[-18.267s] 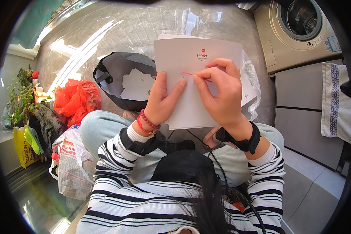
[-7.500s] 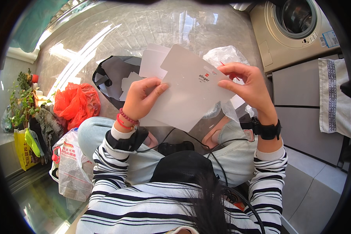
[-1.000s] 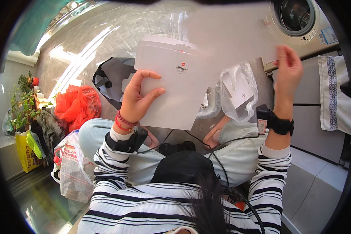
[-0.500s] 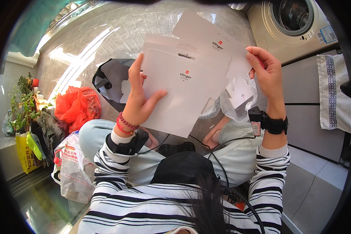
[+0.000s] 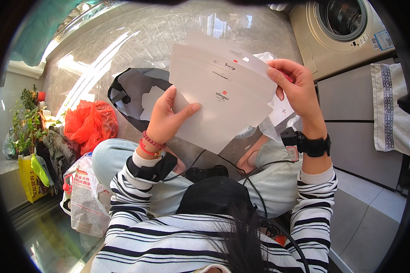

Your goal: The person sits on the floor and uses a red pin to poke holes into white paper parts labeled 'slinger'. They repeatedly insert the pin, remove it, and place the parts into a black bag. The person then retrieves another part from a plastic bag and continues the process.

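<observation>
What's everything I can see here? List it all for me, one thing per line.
white card sleeves: at least two, overlapped, held up between both hands
black bag: one, open on the floor beyond the left hand, white pieces inside
orange plastic bag: one, crumpled, floor at left
printed plastic bag: one, white and red, lower left
potted plants: green, far left
washing machine: one, beige, upper right
patterned towel: one, white and blue, hanging at right
black cables: across the lap
left hand: thumb on the front sleeve, red bead bracelets
right hand: pinching the sleeves' right edge, black wrist strap
</observation>
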### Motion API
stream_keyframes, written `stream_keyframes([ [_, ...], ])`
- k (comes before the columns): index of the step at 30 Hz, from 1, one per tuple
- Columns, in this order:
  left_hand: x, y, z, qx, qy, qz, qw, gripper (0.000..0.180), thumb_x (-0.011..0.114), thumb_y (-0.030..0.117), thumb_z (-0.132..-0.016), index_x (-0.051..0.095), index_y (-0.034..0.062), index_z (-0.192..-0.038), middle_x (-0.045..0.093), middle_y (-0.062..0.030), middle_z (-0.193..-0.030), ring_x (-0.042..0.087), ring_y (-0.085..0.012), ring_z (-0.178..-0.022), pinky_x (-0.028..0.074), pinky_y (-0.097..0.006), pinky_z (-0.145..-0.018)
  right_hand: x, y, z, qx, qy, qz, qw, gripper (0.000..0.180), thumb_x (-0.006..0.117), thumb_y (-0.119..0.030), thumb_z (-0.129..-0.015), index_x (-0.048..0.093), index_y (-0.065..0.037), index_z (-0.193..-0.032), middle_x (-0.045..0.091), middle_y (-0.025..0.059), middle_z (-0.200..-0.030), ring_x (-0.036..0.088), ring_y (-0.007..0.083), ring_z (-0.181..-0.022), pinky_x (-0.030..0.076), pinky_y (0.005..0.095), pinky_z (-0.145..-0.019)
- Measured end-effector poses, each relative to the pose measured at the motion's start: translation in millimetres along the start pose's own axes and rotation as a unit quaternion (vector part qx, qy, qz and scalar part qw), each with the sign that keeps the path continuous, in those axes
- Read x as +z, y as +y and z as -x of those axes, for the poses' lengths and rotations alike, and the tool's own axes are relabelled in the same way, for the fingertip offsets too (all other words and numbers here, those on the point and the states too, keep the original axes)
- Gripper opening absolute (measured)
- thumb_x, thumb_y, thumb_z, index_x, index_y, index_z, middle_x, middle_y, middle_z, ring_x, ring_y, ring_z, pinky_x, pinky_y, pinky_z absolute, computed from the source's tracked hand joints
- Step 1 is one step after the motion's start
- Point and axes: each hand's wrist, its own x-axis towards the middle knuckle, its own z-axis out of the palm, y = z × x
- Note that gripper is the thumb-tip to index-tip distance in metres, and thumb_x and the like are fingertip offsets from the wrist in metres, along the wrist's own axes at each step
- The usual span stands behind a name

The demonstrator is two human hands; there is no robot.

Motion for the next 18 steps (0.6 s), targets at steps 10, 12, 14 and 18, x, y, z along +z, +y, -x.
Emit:
stream_keyframes([
  [10, 5.4, -5.0, -0.4, 0.027, 0.03, -0.007, 0.999, 0.031, 0.065, 0.011, -0.088, 0.051, -0.0029, -0.111, 0.061, -0.0066, -0.103, 0.058, -0.0107, -0.091, 0.049, -0.025, -0.078, 14.4, 8.6, -4.0, -0.1, 0.126, 0.151, 0.975, 0.012, 0.065, -0.01, -0.087, 0.068, 0.0, -0.093, 0.064, 0.0023, -0.072, 0.054, 0.0071, -0.057, 0.043, 0.0211, -0.051],
  [12, 5.7, -5.0, -1.6, 0.024, 0.042, 0.012, 0.999, 0.029, 0.065, 0.011, -0.088, 0.051, -0.0028, -0.11, 0.062, -0.0064, -0.102, 0.058, -0.0103, -0.091, 0.049, -0.025, -0.077, 17.7, 6.4, -3.7, -0.156, 0.251, 0.26, 0.919, 0.011, 0.066, -0.01, -0.086, 0.068, -0.001, -0.091, 0.066, 0.0037, -0.073, 0.056, 0.0085, -0.059, 0.044, 0.0221, -0.053],
  [14, 5.5, -4.6, -2.4, 0.007, 0.061, 0.047, 0.997, 0.028, 0.064, 0.01, -0.089, 0.051, -0.0025, -0.11, 0.062, -0.006, -0.101, 0.059, -0.01, -0.09, 0.049, -0.024, -0.076, 19.3, 2.0, 1.9, -0.166, 0.241, 0.289, 0.912, 0.014, 0.07, -0.014, -0.083, 0.067, -0.002, -0.088, 0.066, 0.0039, -0.074, 0.058, 0.0085, -0.061, 0.045, 0.0214, -0.055],
  [18, 8.4, -5.8, -2.1, 0.022, 0.066, 0.075, 0.995, 0.027, 0.064, 0.01, -0.089, 0.052, -0.0018, -0.11, 0.063, -0.0057, -0.1, 0.059, -0.0099, -0.09, 0.049, -0.024, -0.076, 30.5, 2.3, 5.6, -0.099, 0.172, 0.262, 0.944, 0.019, 0.077, -0.015, -0.078, 0.065, 0.0, -0.083, 0.063, 0.0006, -0.069, 0.053, 0.0047, -0.06, 0.042, 0.0194, -0.055],
])
